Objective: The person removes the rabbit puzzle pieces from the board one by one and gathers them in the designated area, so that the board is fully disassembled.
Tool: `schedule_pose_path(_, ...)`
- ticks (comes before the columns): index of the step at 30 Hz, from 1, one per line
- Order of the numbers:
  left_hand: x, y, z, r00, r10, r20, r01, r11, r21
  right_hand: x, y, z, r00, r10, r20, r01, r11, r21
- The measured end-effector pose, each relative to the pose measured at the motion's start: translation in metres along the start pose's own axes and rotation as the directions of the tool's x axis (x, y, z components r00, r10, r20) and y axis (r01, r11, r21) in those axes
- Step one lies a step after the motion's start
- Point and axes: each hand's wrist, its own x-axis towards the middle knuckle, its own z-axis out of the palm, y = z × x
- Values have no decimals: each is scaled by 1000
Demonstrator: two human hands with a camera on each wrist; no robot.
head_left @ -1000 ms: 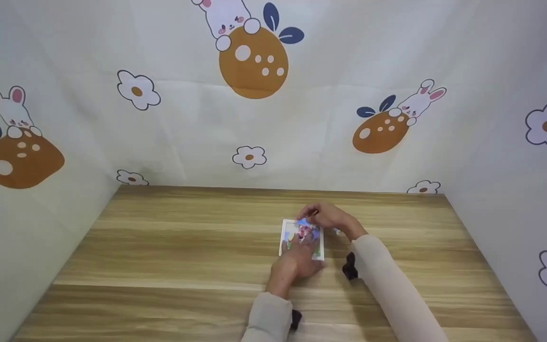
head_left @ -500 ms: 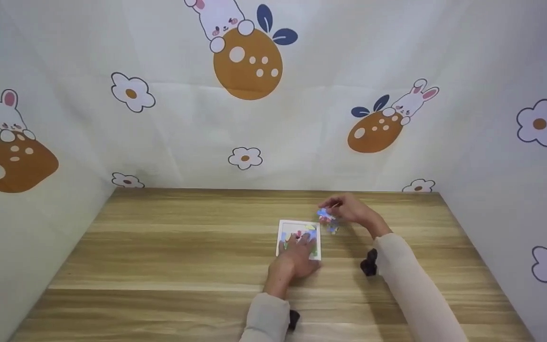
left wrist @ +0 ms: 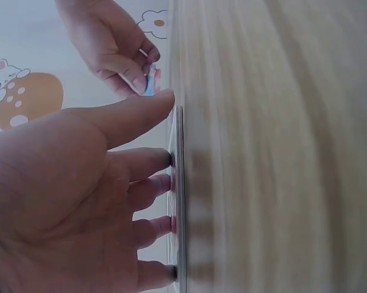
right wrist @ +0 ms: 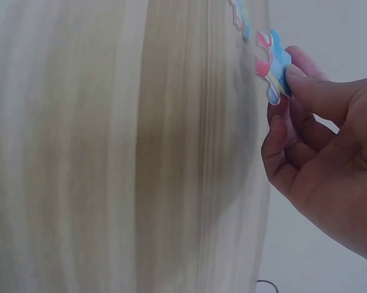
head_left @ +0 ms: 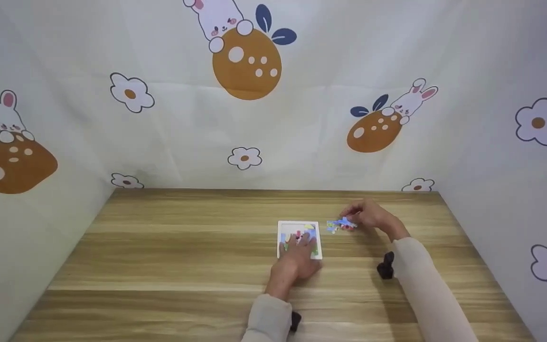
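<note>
My left hand [head_left: 297, 259] rests on a white-framed jigsaw puzzle tray [head_left: 298, 222] with its fingers spread. In the left wrist view its fingertips press the face of the thin puzzle tray [left wrist: 180, 201], which lies flat. Part of the picture is covered by that hand; a pale bare area shows at the tray's upper left. To the right, my right hand [head_left: 371, 214] pinches a blue, pink and white puzzle piece [right wrist: 275, 64] between thumb and fingers, just above the table. Next to it lies at least one more loose puzzle piece [head_left: 332, 226], partly overlapped in the head view.
The wooden table [head_left: 169, 256] spreads around the tray. Pale cloth [head_left: 183, 118] printed with rabbits, oranges and flowers stands behind the table and on both sides. A dark wrist device [head_left: 386, 266] hangs under the right sleeve, another [head_left: 295, 321] at the left.
From the tray's upper edge my right hand has moved right with the puzzle piece, which is now tilted beside the loose piece. My left hand has stayed on the tray.
</note>
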Motion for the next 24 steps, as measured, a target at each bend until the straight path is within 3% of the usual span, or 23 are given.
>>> schedule_pose_path(4,0,-5,0,1000,21,10,-21,999,-37,1,4,3,1000,-6,18,6,1000,-4)
schedule_pose_path(12,-1,-21,-3,989,146,-10,-145,979,-140,1,5,5,1000,-21,16,22,999,-38)
schedule_pose_path(15,-1,-25,-3,985,173,-20,-174,975,-140,0,6,7,999,-47,14,48,998,-31)
schedule_pose_path(24,0,-24,-2,988,157,5,-157,986,-63,-6,7,11,998,-63,-13,62,996,-59)
